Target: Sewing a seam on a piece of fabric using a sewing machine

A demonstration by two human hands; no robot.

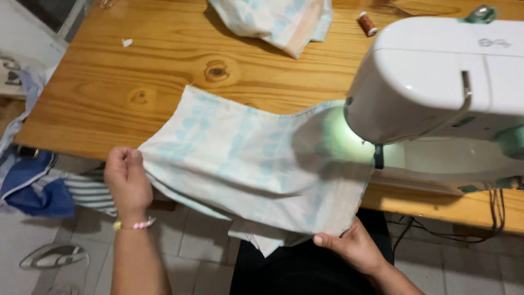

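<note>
L hand fisted, pinching near-left edge of pale blue-print cloth | R hand palm-up, fingers curled under near-right corner, gripping | cloth thin, soft, flat across wood table edge, far-right end under white plastic sewing machine

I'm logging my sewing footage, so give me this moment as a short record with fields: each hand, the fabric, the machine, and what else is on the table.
left hand: pinches the near left corner of the pale blue patterned fabric
right hand: holds the fabric's near right edge from below
fabric: spread flat, far end under the sewing machine's lit needle area
sewing machine: white, on the right of the wooden table
also on table: second folded piece of cloth, brown thread spool
below table, left: blue and striped cloth
</note>
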